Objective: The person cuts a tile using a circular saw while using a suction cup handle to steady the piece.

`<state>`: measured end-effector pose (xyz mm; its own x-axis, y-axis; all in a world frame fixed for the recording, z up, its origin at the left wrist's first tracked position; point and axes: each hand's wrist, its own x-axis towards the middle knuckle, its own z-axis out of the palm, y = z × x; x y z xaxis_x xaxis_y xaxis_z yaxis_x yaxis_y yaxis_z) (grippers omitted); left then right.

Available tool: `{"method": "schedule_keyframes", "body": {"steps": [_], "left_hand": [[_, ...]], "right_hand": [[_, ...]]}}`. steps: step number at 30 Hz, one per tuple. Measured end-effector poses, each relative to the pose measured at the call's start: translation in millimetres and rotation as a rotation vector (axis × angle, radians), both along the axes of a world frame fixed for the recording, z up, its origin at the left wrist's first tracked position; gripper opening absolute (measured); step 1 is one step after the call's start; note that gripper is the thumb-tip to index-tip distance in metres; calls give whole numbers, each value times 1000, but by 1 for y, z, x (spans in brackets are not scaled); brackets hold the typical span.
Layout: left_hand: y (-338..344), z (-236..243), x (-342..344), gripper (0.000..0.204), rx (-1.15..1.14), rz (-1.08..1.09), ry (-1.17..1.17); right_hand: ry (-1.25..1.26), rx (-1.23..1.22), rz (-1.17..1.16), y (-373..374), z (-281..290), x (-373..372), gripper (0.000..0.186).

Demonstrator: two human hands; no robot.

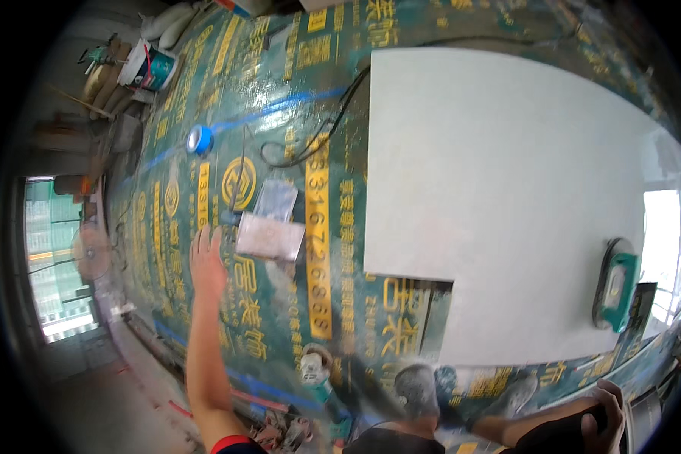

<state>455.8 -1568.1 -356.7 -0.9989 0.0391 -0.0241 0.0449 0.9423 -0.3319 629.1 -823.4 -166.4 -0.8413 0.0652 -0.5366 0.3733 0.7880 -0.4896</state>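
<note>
My left hand reaches over the printed green floor covering with fingers apart and empty, just left of two small overlapping flat pieces, a pinkish one and a greyish one. My right hand rests at my bent knee at the lower right, fingers loosely curved, holding nothing. A large white tile with a notched lower-left corner fills the right side. On it stands a green-handled suction lifter. An angle grinder with a green body lies near my feet.
A blue tape roll and a loop of black cable lie on the covering. A white bucket stands by sacks at the upper left. A fan is near the left doorway. My shoes are at the bottom.
</note>
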Motion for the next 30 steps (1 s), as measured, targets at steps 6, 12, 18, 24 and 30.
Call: {"method": "schedule_keyframes", "body": {"steps": [6,12,18,24,30], "left_hand": [[-5,-40,-101,27,-1,-170,-320],[-23,-65,-90,18,49,-46,-374],[-15,-56,-66,45,166,30,-464],[-5,11,1,42,550,229,-322],[7,-15,61,44,1311,707,-118]], "right_hand": [[273,-42,-69,12,-18,18,39],[-130,-110,-60,45,7,6,28],[-88,-66,-216,53,-23,5,34],[-86,-47,179,3,-55,-56,38],[-53,-312,515,-109,-122,-111,42]]}}
